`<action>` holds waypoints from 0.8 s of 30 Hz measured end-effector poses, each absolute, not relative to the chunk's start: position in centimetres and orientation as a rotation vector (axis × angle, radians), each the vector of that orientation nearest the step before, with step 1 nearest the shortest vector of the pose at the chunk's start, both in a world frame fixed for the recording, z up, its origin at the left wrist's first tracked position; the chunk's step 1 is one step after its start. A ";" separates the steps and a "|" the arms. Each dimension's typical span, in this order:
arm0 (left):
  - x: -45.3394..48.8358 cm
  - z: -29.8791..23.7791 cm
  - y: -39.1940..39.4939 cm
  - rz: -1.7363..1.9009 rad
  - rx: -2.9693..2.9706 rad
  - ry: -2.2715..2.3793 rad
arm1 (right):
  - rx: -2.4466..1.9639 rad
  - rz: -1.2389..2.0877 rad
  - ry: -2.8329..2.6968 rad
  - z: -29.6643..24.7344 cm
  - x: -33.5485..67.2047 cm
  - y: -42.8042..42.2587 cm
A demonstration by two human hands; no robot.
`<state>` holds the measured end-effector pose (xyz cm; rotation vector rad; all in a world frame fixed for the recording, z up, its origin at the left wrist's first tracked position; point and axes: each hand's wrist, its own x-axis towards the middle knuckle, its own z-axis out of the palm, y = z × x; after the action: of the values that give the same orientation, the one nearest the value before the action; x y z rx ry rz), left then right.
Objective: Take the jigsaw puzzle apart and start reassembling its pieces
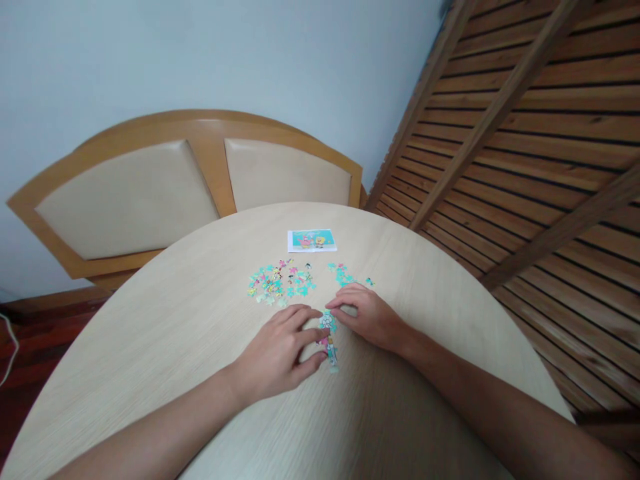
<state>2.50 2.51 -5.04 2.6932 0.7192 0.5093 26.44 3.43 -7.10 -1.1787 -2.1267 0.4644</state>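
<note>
A narrow strip of joined jigsaw puzzle pieces lies on the table, showing a pale cartoon figure on teal. My left hand rests along its left side with fingers apart. Its fingertips and thumb touch the strip's edge and cover part of the picture. At the strip's top end, my right hand has its thumb and index finger drawn together on a small teal puzzle piece, mostly hidden by the fingertips. Just beyond my hands lies a pile of loose puzzle pieces.
A smaller group of loose pieces is spread past my right hand. Behind the pieces lies a picture card with cartoon figures. The round wooden table stands near a padded bench back and a slatted wooden panel.
</note>
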 end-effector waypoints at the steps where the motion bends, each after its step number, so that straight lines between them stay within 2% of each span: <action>1: 2.5 -5.0 2.5 0.509 2.694 0.718 | -1.176 0.458 -2.134 -7.1 26.4 3.4; 24: 2.3 -5.1 2.9 0.452 2.732 0.756 | -1.073 0.298 -2.414 -6.4 27.3 3.1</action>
<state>2.31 2.88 -5.12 2.7317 0.7561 0.4519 27.33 3.14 -6.37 -1.0726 -2.4136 0.2979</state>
